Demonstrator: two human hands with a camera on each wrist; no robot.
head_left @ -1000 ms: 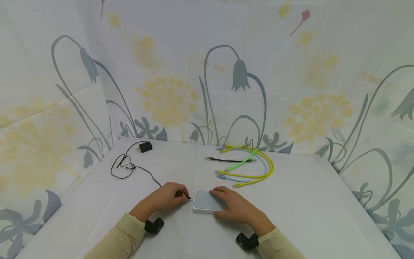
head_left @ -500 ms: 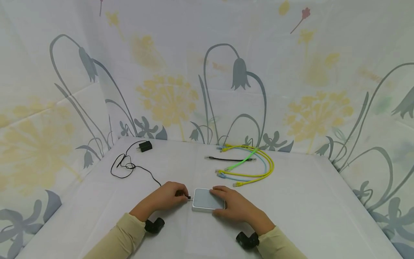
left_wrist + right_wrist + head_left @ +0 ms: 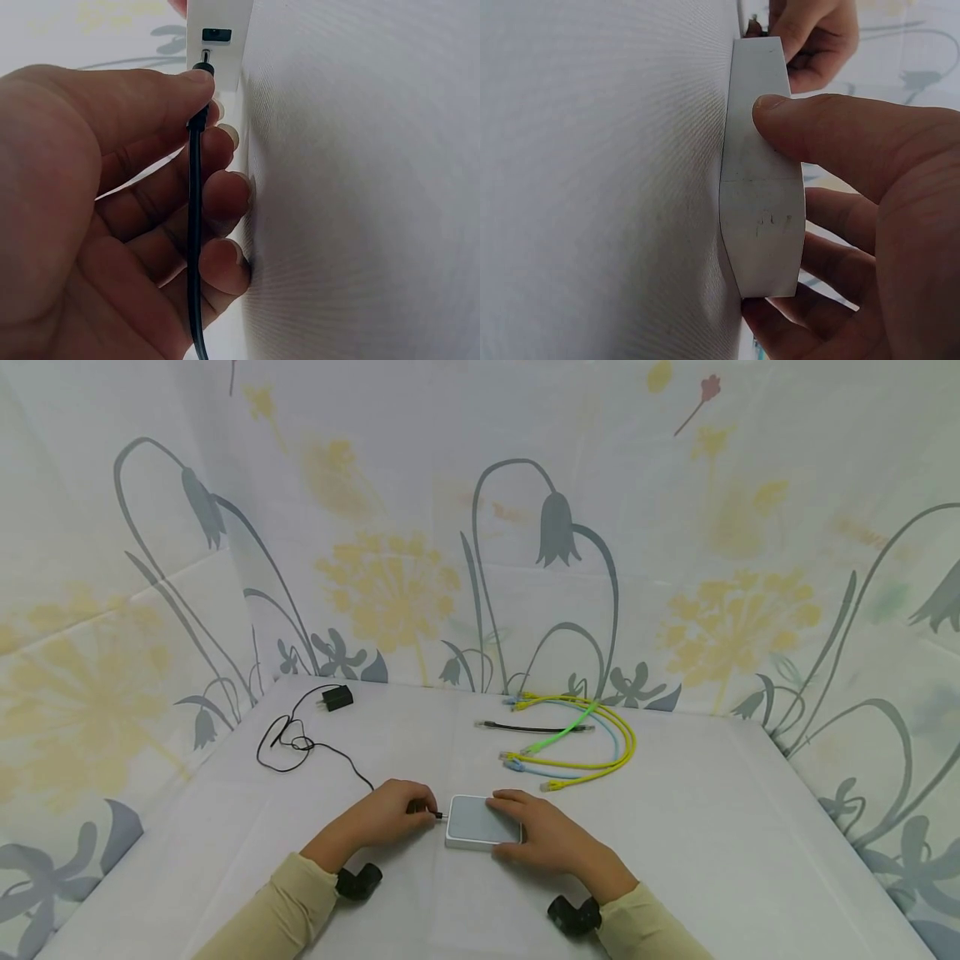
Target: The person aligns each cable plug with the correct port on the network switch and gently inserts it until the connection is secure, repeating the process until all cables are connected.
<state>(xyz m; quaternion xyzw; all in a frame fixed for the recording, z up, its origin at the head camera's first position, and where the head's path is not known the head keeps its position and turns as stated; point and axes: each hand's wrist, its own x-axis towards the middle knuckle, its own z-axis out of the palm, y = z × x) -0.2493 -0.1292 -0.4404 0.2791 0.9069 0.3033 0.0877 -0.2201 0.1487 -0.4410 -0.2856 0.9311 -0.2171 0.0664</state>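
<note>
My left hand [image 3: 393, 814] pinches the black barrel plug [image 3: 197, 120] of a thin power cable between thumb and fingers. The other fingers curl loosely beside the cord [image 3: 194, 217]. In the left wrist view the plug's metal tip [image 3: 205, 55] points at the end face of a flat white box with a grey top [image 3: 468, 818], right at that face and just below a dark rectangular opening [image 3: 217, 34]. The box lies flat on the white cloth. My right hand [image 3: 551, 837] grips its right end, thumb [image 3: 780, 112] on the near side and fingers along the far side.
A black power adapter [image 3: 337, 698] lies at the back left, its cord [image 3: 288, 766] looped on the cloth. Several network cables, yellow [image 3: 630, 739], light blue, green [image 3: 558, 737] and black [image 3: 532, 732], lie behind the right hand. A flower-printed curtain [image 3: 487, 610] encloses the table.
Since one second ago the box and the right hand have shifted very slightly left and away. The left hand keeps its pinch on the plug, whose tip is now closer to the box.
</note>
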